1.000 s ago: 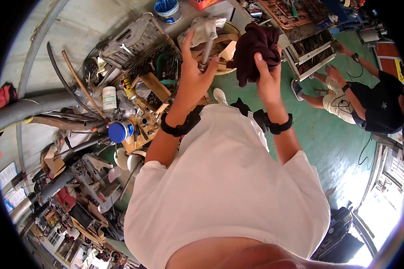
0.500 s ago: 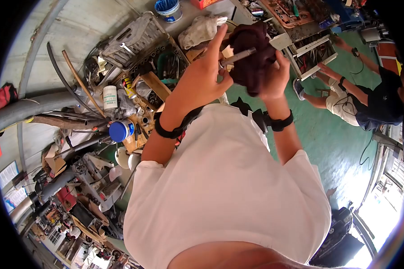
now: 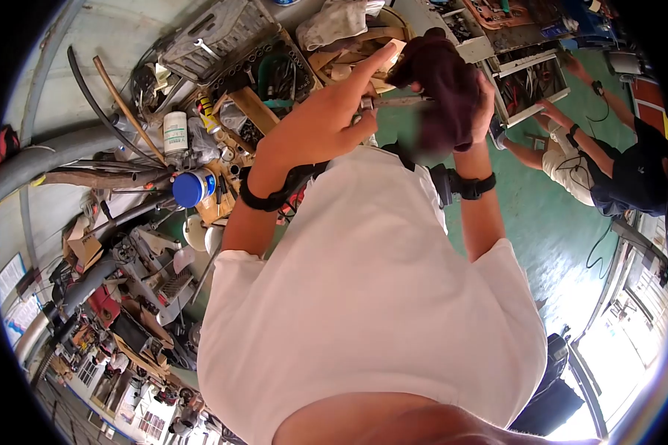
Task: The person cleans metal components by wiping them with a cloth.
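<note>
My left hand [image 3: 315, 122] is closed on a short metal rod [image 3: 401, 101], its thicker end at the fingers and the index finger stretched out above it. Across the gap, the rod's other end meets a dark maroon cloth [image 3: 451, 93]. Bunched up, this cloth is gripped in my right hand [image 3: 485, 111], whose fingers are partly hidden behind it. The cloth's lower edge is blurred by motion. Both hands are raised in front of my chest, over the edge of the cluttered bench.
To the left, the bench carries a grey plastic crate [image 3: 214, 41], a blue-lidded tub [image 3: 191, 190], a white canister [image 3: 174, 133] and many sockets. At the right, a co-worker [image 3: 608, 163] reaches to an open tool drawer [image 3: 528, 89] above the green floor [image 3: 527, 193].
The cloth and my right hand have shifted a little right. The rod has turned closer to level, and its tip, bare in front of the cloth before, now runs into the cloth.
</note>
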### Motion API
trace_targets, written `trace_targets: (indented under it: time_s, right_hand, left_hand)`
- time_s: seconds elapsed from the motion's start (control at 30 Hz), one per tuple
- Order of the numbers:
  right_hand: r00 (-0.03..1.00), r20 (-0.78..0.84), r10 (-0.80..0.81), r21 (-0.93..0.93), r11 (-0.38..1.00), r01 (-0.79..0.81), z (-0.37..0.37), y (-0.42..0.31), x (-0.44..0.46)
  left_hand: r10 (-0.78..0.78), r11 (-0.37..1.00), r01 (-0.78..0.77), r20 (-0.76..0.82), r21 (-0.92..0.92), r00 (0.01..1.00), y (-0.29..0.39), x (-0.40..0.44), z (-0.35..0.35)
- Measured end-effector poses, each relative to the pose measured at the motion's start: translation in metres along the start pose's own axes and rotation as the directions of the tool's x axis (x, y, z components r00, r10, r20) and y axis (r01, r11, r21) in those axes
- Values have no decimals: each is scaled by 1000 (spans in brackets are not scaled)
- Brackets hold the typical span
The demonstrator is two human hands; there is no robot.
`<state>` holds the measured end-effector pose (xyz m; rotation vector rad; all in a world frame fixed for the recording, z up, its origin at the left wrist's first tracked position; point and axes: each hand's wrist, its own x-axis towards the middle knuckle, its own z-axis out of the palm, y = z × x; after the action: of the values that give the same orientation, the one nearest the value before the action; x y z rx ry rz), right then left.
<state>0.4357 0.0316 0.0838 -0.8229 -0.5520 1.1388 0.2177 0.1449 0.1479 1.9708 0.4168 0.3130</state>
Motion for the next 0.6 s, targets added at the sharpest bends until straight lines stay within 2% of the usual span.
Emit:
trace_targets:
  time_s: [0.07, 0.13, 0.2, 0.23, 0.27, 0.3, 0.37, 0.4, 0.43, 0.47, 0.53, 0.6]
  right_hand:
    - [950, 137, 281, 109, 949, -297, 6, -7, 4]
    - [931, 186, 313, 158, 926, -343, -4, 5, -2]
    - [907, 368, 205, 24, 973, -229, -10, 6, -5]
    - [941, 295, 166, 65, 979, -193, 5, 0, -10]
    - [939, 299, 169, 59, 979, -195, 11, -4, -18]
    - [956, 214, 201, -41, 980, -197, 15, -9, -23]
    - [982, 100, 161, -172, 975, -142, 12, -7, -21]
    - [989, 42, 140, -240, 963, -126, 10, -7, -20]
    - [988, 156, 23, -436, 899, 48, 8, -6, -18]
    - [955, 290, -63, -591, 773, 231, 6, -6, -16]
    - [962, 264, -72, -570, 792, 216, 5, -4, -18]
    - [949, 289, -126, -583, 763, 279, 3, -5, -19]
  left_hand:
    - [26, 1000, -27, 4, 5, 1000, 1, -3, 0]
    - [-104, 986, 109, 42, -126, 994, 0, -9, -1]
    - [-97, 980, 107, 67, -170, 993, -4, -13, -3]
    - [-94, 970, 112, 93, -214, 991, -9, -15, -4]
    - [-91, 970, 108, 86, -217, 992, -14, -19, -2]
    - [-41, 959, 66, 95, -275, 995, -22, -21, 1]
    - [22, 942, 12, 95, -335, 995, -30, -23, 1]
    - [-5, 953, 42, 124, -300, 992, -32, -24, 1]
    - [-28, 962, 66, 146, -264, 989, -34, -22, 0]
    - [-11, 961, 48, 134, -274, 991, -35, -20, 1]
    - [-23, 941, 68, 138, -332, 990, -37, -17, 4]
    - [-61, 916, 93, 95, -391, 994, -38, -13, 6]
